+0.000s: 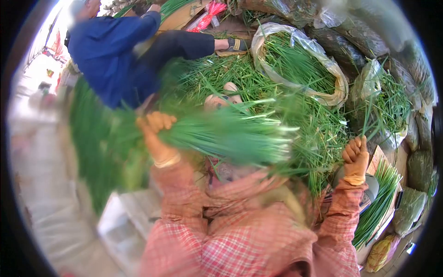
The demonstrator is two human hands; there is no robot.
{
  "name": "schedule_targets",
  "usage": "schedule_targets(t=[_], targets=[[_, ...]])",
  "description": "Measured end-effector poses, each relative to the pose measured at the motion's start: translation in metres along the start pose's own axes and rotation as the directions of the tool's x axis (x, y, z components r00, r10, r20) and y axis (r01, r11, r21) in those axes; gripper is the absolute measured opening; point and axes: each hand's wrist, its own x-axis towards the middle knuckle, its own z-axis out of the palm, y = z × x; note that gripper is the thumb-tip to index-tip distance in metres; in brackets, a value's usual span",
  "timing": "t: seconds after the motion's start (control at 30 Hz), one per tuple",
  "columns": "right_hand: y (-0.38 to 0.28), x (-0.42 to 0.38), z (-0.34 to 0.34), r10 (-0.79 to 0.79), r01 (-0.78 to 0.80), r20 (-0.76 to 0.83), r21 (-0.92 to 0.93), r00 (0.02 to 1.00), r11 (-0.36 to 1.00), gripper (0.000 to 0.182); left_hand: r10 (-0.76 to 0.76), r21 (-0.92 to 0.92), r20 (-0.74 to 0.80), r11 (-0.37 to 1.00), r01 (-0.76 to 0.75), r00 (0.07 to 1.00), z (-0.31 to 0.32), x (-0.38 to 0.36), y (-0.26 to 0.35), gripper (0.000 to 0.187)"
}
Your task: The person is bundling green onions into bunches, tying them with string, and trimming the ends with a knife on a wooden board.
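My left hand (157,129), in an orange glove, is closed around a thick bunch of garlic chives (230,131). The bunch lies sideways in front of my chest, its pale stem ends pointing right and its leafy side sweeping left, blurred by motion. Out to the right, my right hand (354,159), also gloved in orange, is closed on a few loose green chive leaves (367,117) that stick up above the fist. Checked pink cloth covers my lap and arms.
Loose chive leaves (318,134) heap on the ground ahead. A plastic sack (339,90) of greens stands beyond, with more filled bags (417,210) on the right. Trimmed chives (380,198) lie on a board at right. A co-worker in a blue jacket (110,44) sits at upper left.
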Motion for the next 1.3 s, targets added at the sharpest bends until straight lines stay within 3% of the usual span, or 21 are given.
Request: schedule_targets(t=[0.03,0.07,0.1,0.13,0.17,0.2,0.23,0.27,0.33,0.4,0.57,0.67,0.77,0.87,0.9,0.93,1.0,1.07,1.13,1.27,1.3], targets=[[-0.009,0.014,-0.045,-0.013,-0.029,-0.083,-0.482,0.996,0.875,0.024,0.010,0.040,-0.050,0.999,-0.008,0.999,-0.005,-0.001,-0.001,0.044],[-0.012,0.023,-0.076,-0.067,-0.088,-0.146,-0.841,0.987,0.534,0.022,0.019,0.080,-0.098,0.997,-0.012,0.995,-0.009,-0.002,-0.003,0.043],[-0.005,0.010,-0.069,-0.191,0.120,0.157,-0.974,0.969,-0.190,0.024,0.030,0.119,-0.143,0.993,-0.013,0.989,-0.011,-0.002,-0.005,0.043],[0.005,-0.008,-0.042,-0.077,0.207,0.453,-0.543,0.888,-0.814,0.035,-0.006,0.108,-0.219,0.994,0.030,0.976,-0.010,-0.002,-0.005,0.042],[0.017,-0.026,0.022,-0.132,0.263,0.483,-0.662,0.865,-0.702,0.043,-0.043,0.092,-0.294,0.993,0.073,0.955,-0.009,-0.003,-0.007,0.041],[0.028,-0.030,0.047,-0.145,0.508,0.633,-0.719,0.760,-0.475,0.036,-0.082,0.075,-0.370,0.990,0.117,0.926,-0.008,-0.006,-0.008,0.041],[0.047,-0.037,0.066,-0.172,0.630,0.661,-0.749,0.731,-0.204,0.031,-0.048,0.118,-0.389,0.988,0.102,0.920,0.000,-0.011,-0.008,0.041],[0.065,-0.046,0.091,-0.133,0.734,0.736,-0.675,0.663,-0.078,0.028,-0.012,0.159,-0.401,0.984,0.083,0.916,0.011,-0.016,-0.007,0.040],[0.092,-0.054,0.137,-0.044,0.869,0.874,-0.486,0.484,-0.089,0.022,-0.021,0.147,-0.407,0.985,0.089,0.913,0.008,-0.014,-0.008,0.039],[0.123,-0.053,0.153,0.026,0.872,0.897,-0.421,0.440,-0.249,0.030,-0.127,0.047,-0.397,0.986,0.158,0.909,-0.023,-0.010,-0.014,0.038],[0.155,-0.046,0.185,-0.120,0.837,0.861,-0.508,0.494,-0.202,0.033,-0.140,-0.004,-0.327,0.989,0.147,0.934,-0.004,-0.018,-0.007,0.033],[0.170,-0.036,0.182,-0.242,0.863,0.875,-0.466,0.419,-0.194,0.034,-0.131,-0.035,-0.278,0.991,0.126,0.952,0.002,-0.022,-0.006,0.032],[0.170,-0.031,0.174,-0.255,0.866,0.837,-0.500,0.483,0.000,0.026,-0.167,-0.093,-0.269,0.985,0.147,0.948,-0.001,-0.022,-0.010,0.032],[0.157,-0.054,0.155,-0.181,0.679,0.676,-0.609,0.715,0.410,0.013,-0.219,-0.138,-0.378,0.974,0.179,0.899,0.000,-0.022,-0.013,0.033],[0.145,-0.063,0.148,0.018,0.398,0.507,-0.699,0.862,0.594,0.005,-0.239,-0.152,-0.432,0.970,0.191,0.869,0.001,-0.023,-0.014,0.033],[0.128,-0.074,0.148,0.182,0.111,0.304,-0.740,0.935,0.663,0.005,-0.237,-0.086,-0.472,0.971,0.223,0.849,0.004,-0.026,-0.013,0.035],[0.114,-0.071,0.124,0.261,-0.102,0.205,-0.569,0.943,0.816,0.009,-0.228,0.043,-0.534,0.954,0.296,0.814,0.008,-0.026,-0.013,0.038],[0.086,-0.069,0.110,0.278,-0.221,0.052,-0.475,0.959,0.852,0.013,-0.271,-0.004,-0.509,0.950,0.313,0.817,-0.023,-0.023,-0.022,0.043],[0.057,-0.055,0.069,0.312,-0.220,0.207,-0.373,0.927,0.901,0.015,-0.268,0.048,-0.472,0.944,0.327,0.840,-0.039,-0.023,-0.028,0.046],[0.011,-0.051,0.016,0.142,-0.035,0.198,-0.461,0.970,0.887,0.013,-0.245,0.139,-0.377,0.939,0.315,0.894,-0.066,-0.030,-0.039,0.047],[-0.001,-0.037,-0.014,0.115,-0.045,0.066,-0.645,0.991,0.763,0.014,-0.244,0.139,-0.385,0.938,0.317,0.890,-0.067,-0.031,-0.039,0.047]])
